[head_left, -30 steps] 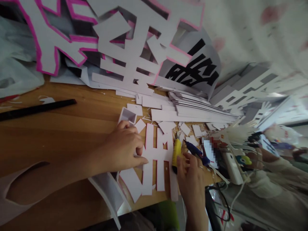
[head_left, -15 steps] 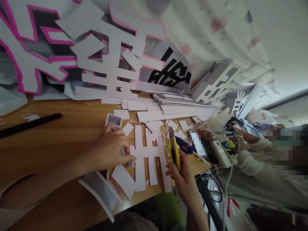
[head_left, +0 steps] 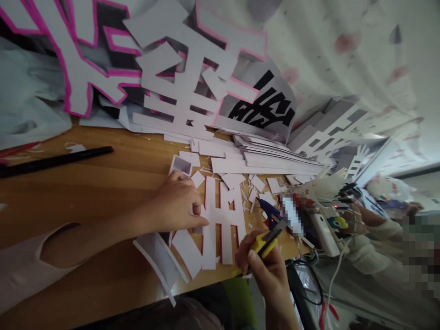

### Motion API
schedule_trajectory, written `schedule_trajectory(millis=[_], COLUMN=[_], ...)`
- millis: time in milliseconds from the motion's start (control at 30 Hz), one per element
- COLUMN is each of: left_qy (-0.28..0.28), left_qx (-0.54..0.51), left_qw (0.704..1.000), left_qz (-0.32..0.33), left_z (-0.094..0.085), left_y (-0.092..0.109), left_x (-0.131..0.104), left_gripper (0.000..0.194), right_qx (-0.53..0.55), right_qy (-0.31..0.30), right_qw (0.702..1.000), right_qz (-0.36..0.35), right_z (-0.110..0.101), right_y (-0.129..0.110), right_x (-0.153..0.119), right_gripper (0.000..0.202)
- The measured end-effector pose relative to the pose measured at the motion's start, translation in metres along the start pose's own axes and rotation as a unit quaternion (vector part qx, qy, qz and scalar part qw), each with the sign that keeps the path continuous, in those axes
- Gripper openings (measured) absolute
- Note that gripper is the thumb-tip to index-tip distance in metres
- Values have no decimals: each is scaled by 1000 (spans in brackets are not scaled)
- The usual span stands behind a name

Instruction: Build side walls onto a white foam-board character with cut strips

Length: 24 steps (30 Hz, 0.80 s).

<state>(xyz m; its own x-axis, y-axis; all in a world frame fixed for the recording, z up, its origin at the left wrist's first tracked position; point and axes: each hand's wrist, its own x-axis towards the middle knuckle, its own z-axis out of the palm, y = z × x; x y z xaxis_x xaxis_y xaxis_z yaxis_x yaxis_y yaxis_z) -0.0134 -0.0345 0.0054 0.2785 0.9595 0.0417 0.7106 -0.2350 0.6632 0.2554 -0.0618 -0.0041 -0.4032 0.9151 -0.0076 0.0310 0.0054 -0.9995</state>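
My right hand (head_left: 270, 268) is wrapped round a yellow-and-black utility knife (head_left: 265, 246), its blade pointing up and to the right. Just left of it lies a flat white foam-board character (head_left: 223, 215) with red-pink edges. My left hand (head_left: 182, 199) is curled at that character's left side, thumb and fingers closing on a small white foam-board piece (head_left: 196, 225) that is mostly hidden. A small open white box shape (head_left: 181, 166) shows above those fingers. Below them are a loose white panel (head_left: 188, 252) and a curved walled piece (head_left: 160, 261).
Large pink-edged characters (head_left: 195, 59) stand at the back. A stack of white strips (head_left: 275, 158) lies before the curtain. Offcuts (head_left: 257, 183), a blue glue gun (head_left: 270, 211) and a phone (head_left: 292, 215) are on the right. A black pen (head_left: 68, 160) lies left. Another person's arm (head_left: 373, 217) is at far right.
My right hand has turned the utility knife, so its blade tips from upward to up-right, and a long strip under it is less visible. The view has shifted left. My left hand keeps its grip.
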Motion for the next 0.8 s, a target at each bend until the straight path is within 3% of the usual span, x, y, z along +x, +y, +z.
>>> schedule_trajectory(millis=[100, 200, 267, 333, 567, 800], left_qy=[0, 6, 9, 13, 23, 24], left_qx=[6, 8, 11, 15, 22, 22], left_qw=[1000, 1000, 1000, 1000, 999, 999], left_qz=[3, 8, 8, 10, 27, 19], left_z=[0, 1, 2, 3, 6, 5], left_y=[0, -2, -3, -4, -8, -5], left_x=[0, 0, -1, -1, 0, 1], left_gripper=[27, 27, 27, 27, 28, 27], right_qx=[-238, -445, -533, -576, -615, -621], right_qy=[-49, -103, -119, -138, -160, -174], right_qw=[968, 873, 812, 778, 743, 729], right_qz=[-61, -169, -206, -210, -208, -227], right_z=[-11, -14, -12, -9, -5, -7], right_y=[-12, -22, -21, -16, -3, -4], right_x=[11, 30, 41, 50, 61, 64], right_gripper=[20, 41, 52, 57, 64, 65])
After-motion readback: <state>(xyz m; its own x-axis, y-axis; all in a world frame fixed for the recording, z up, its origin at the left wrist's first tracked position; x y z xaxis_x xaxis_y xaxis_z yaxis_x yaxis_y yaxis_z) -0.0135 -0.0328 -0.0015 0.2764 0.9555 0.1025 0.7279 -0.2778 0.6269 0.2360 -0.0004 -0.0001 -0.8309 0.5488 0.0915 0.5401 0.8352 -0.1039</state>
